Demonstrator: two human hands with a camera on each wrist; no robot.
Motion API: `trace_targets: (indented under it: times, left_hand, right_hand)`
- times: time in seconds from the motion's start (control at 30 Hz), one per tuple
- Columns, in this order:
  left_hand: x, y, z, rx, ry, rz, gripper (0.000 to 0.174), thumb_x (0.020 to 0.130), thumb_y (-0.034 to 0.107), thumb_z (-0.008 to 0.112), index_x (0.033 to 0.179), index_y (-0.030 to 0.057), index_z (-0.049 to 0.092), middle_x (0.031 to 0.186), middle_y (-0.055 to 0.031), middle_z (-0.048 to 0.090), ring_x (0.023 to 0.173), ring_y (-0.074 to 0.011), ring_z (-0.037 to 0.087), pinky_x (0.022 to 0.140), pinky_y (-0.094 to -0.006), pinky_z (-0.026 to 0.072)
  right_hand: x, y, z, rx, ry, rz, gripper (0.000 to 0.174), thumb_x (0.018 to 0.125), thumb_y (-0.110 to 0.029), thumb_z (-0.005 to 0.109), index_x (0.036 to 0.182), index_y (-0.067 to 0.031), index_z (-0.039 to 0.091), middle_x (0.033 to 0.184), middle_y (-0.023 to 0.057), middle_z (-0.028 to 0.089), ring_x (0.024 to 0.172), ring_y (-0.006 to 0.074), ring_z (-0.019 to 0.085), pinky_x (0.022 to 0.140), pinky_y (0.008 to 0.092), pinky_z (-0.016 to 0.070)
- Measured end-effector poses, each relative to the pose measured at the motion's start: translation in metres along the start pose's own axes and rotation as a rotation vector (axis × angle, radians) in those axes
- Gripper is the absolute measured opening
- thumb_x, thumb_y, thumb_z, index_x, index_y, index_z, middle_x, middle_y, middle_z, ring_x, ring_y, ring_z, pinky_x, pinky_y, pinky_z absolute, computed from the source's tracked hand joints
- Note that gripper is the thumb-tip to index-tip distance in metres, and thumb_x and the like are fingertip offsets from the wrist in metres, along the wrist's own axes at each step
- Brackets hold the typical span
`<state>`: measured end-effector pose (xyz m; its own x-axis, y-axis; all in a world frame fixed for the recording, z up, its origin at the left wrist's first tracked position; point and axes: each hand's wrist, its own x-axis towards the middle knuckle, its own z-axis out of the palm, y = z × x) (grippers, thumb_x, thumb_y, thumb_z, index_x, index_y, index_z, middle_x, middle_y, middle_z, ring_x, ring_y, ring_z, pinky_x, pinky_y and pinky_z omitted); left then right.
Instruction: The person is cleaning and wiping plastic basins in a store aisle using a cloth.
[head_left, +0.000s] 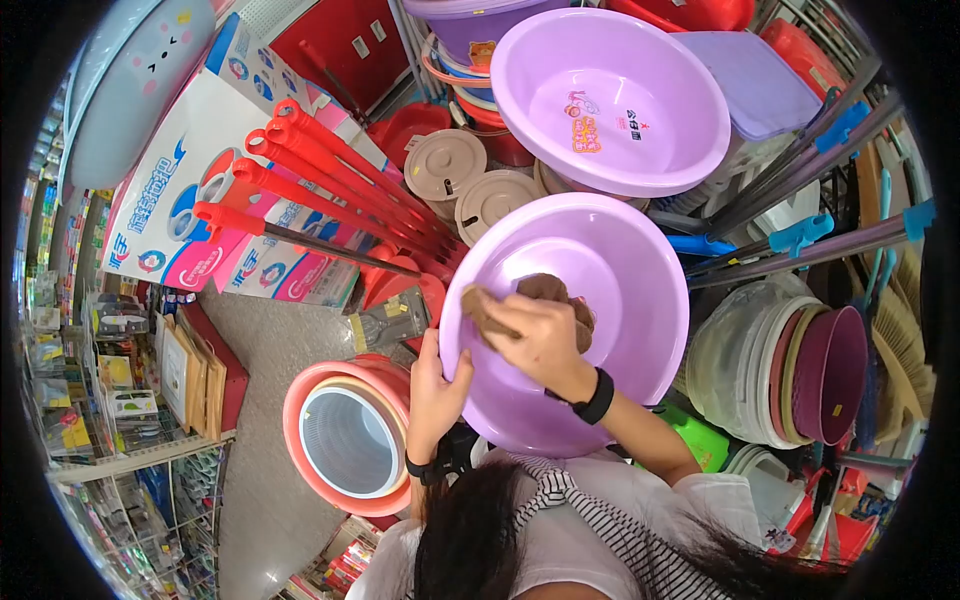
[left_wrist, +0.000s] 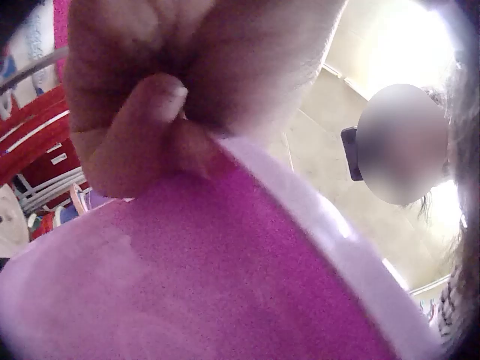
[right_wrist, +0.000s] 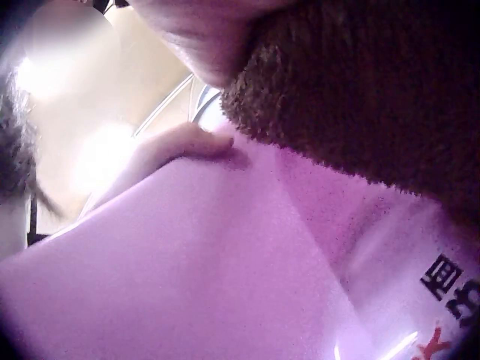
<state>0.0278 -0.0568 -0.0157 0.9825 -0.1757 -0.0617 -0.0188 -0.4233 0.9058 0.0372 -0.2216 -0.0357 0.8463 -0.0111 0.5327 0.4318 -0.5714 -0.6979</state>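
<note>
A light purple plastic basin (head_left: 640, 300) is tilted against the person's front in the head view. The left hand (head_left: 437, 390) grips its left rim, with the thumb on the inner side; the left wrist view shows the thumb (left_wrist: 150, 124) bent over the rim close up. Inside the basin, the right hand (head_left: 545, 345) holds a brown fuzzy cloth (head_left: 540, 287) near the left wall. That cloth (right_wrist: 360, 90) fills the upper right of the right wrist view, bunched under the fingers. It partly covers the printed picture on the basin's bottom.
Another purple basin (head_left: 660, 80) stands just beyond. Red mop handles (head_left: 330, 190) lean at the left in front of printed boxes (head_left: 170, 200). Nested buckets (head_left: 300, 410) stand on the floor at lower left; stacked tubs (head_left: 830, 375) and metal poles (head_left: 845, 240) are on the right.
</note>
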Motion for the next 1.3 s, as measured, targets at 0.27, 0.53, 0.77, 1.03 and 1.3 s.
trace_targets:
  times: [0.27,0.53,0.77,1.03,1.3]
  left_hand:
    - [-0.002,-0.007,0.004,-0.119,0.010,-0.017,0.017,0.090,0.007,0.061,0.102,-0.0002,0.051,0.076,-0.0107,0.062,0.065,-0.0121,0.057,0.059,-0.0298,0.0471]
    - [0.008,-0.005,-0.001,0.012,-0.032,-0.011,0.017,0.090,0.007,0.061,0.102,-0.0004,0.052,0.075,-0.0121,0.062,0.067,-0.0141,0.059,0.062,-0.0316,0.0484]
    - [0.003,-0.008,0.004,-0.094,-0.002,0.011,0.019,0.089,0.008,0.062,0.102,-0.0016,0.051,0.077,-0.0144,0.064,0.070,-0.0134,0.060,0.065,-0.0313,0.0491]
    - [0.007,-0.004,0.005,-0.014,0.006,0.044,0.021,0.088,0.008,0.062,0.101,-0.0027,0.050,0.075,-0.0171,0.063,0.064,-0.0169,0.062,0.061,-0.0323,0.0491]
    - [0.000,0.010,0.010,-0.029,-0.023,0.071,0.020,0.087,0.005,0.063,0.096,-0.0018,0.046,0.071,-0.0181,0.058,0.061,-0.0127,0.056,0.056,-0.0302,0.0465]
  right_hand:
    - [0.036,0.027,-0.033,-0.129,0.319,0.355,0.021,0.082,-0.013,0.072,0.102,-0.0067,0.074,0.063,0.0127,0.056,0.053,0.0276,0.055,0.050,0.0351,0.0424]
    - [0.001,0.010,-0.001,0.079,-0.136,0.166,0.010,0.077,-0.018,0.069,0.081,-0.0087,0.068,0.069,0.0099,0.059,0.060,0.0309,0.061,0.054,0.0405,0.0470]
    - [0.029,0.045,-0.019,-0.082,0.347,0.405,0.019,0.084,-0.011,0.071,0.073,0.0011,0.062,0.059,0.0140,0.052,0.050,0.0145,0.050,0.050,0.0308,0.0403]
    - [0.002,0.022,0.001,0.101,-0.202,0.225,0.013,0.082,-0.018,0.069,0.082,-0.0042,0.069,0.070,0.0143,0.061,0.058,0.0297,0.060,0.054,0.0376,0.0468]
    - [0.015,0.057,-0.007,-0.154,0.269,0.473,0.020,0.088,-0.015,0.066,0.076,0.0014,0.064,0.067,0.0165,0.060,0.055,0.0313,0.056,0.054,0.0373,0.0427]
